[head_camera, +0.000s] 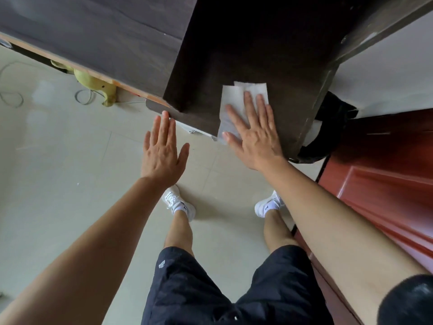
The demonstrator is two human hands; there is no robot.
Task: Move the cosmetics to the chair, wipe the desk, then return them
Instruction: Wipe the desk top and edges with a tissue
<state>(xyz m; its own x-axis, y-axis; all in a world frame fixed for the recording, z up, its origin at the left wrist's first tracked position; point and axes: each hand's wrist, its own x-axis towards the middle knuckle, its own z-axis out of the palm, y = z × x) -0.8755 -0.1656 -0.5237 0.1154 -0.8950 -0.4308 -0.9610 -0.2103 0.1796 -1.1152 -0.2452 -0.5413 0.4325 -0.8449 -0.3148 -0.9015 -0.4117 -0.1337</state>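
A dark brown wooden desk (257, 50) fills the top middle of the head view. A white paper towel (232, 102) lies flat near the desk's front edge. My right hand (253, 134) presses on the towel with straight, spread fingers. My left hand (161, 151) hovers flat and open in front of the desk's left front corner, its fingertips at the edge, holding nothing. No cosmetics and no chair are in view.
A taller dark cabinet side (93, 43) stands left of the desk. A yellow-green soft toy (93, 84) and loose cables (11, 97) lie on the pale tiled floor. A red-brown door (386, 174) is at the right, with a black bag (332, 118) by the desk.
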